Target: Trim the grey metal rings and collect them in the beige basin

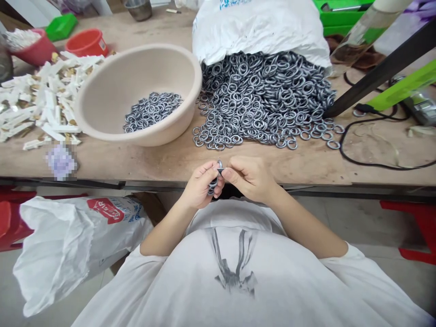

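Note:
My left hand (pixel 199 186) is closed around several grey rings (pixel 212 186) just over the table's front edge. One ring (pixel 220 163) stands up between its thumb and fingertips. My right hand (pixel 254 178) pinches a small, thin, dark flat piece with a bright edge (pixel 223 169) that meets this ring; its kind is too small to tell. Ahead of my hands, a large pile of the same rings (pixel 259 100) spills from a white woven sack (pixel 259 27). To the left, a beige basin (pixel 102 129) contains more rings (pixel 153 111) at its bottom.
White plastic pieces (pixel 51 100) are heaped on the wooden table (pixel 163 159) at left, near a red bowl (pixel 86 43). A black post (pixel 381 68) and a black cable (pixel 374 165) are at right. A white sack (pixel 78 240) stands below the table's left edge.

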Demonstrator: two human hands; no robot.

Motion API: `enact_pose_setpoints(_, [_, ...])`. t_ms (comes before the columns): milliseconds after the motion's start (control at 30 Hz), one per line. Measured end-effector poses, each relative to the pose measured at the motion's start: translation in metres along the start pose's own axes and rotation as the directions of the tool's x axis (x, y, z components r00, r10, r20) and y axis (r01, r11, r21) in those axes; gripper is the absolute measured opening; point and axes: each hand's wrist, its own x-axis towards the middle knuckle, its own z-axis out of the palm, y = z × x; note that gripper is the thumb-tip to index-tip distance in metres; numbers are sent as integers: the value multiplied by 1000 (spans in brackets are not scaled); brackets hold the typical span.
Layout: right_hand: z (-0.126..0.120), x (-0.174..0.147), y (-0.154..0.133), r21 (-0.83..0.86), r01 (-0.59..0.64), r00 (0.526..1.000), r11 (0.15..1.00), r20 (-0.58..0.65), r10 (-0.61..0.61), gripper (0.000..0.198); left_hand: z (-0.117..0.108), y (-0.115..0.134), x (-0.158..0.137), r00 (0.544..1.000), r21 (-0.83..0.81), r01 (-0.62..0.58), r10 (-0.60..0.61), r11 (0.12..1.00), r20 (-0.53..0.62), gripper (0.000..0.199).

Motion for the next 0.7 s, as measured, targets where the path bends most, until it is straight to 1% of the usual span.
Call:
enact_pose_setpoints(100, [-1, -1, -1, 31, 32, 999, 999, 17, -33, 48, -3, -2, -1, 1000, 27, -20, 20, 999, 23, 43])
enact_pose_setpoints(167, [-1, 0, 2, 69, 31, 997, 997, 63, -35, 48, -7, -3, -3, 998, 67, -38, 34, 997, 53, 42])
enact_pose_setpoints(233, [0, 2, 11, 78, -23, 995, 997, 95, 16, 51, -11, -3, -6, 989, 157, -55, 32, 986, 148, 41])
enact_pose_setpoints(300, [2, 5, 21, 69, -124, 990, 990, 82, 118, 56, -14, -3, -8, 965, 255, -66, -3, 965, 261, 42])
enact_pose_setpoints(333, [3, 7, 26, 84, -175, 983, 981, 66, 169, 58, -15, -3, -8, 959, 277, -69, -13, 958, 284, 43])
enact_pose_setpoints(367, [4, 8, 28, 136, -212, 977, 968, 62, 205, 60, -15, -4, -8, 962, 277, -66, -13, 959, 274, 43])
enact_pose_setpoints(400, [4, 9, 28, 221, -228, 974, 948, 59, 220, 58, -16, -4, -8, 972, 259, -61, -2, 964, 236, 43])
enact_pose_setpoints(467, [6, 8, 23, 372, -207, 978, 905, 90, 187, 52, -18, -5, -6, 988, 217, -59, 27, 974, 150, 41])
enact_pose_setpoints(533, [9, 8, 15, 462, -210, 976, 862, 144, 161, 48, -20, -7, -5, 991, 216, -59, 32, 975, 127, 41])
enact_pose_setpoints(600, [12, 11, 11, 487, -266, 962, 832, 193, 194, 44, -22, -8, -4, 989, 238, -55, 19, 970, 149, 42])
enact_pose_setpoints(633, [13, 15, 13, 472, -290, 955, 833, 202, 218, 44, -23, -8, -5, 988, 247, -47, 9, 968, 154, 42])
enact_pose_setpoints(667, [14, 20, 18, 422, -303, 952, 854, 181, 248, 46, -24, -7, -5, 989, 252, -37, -1, 967, 149, 42])
enact_pose_setpoints(700, [14, 26, 24, 336, -306, 951, 891, 144, 273, 47, -25, -6, -6, 990, 251, -28, -7, 967, 137, 42])
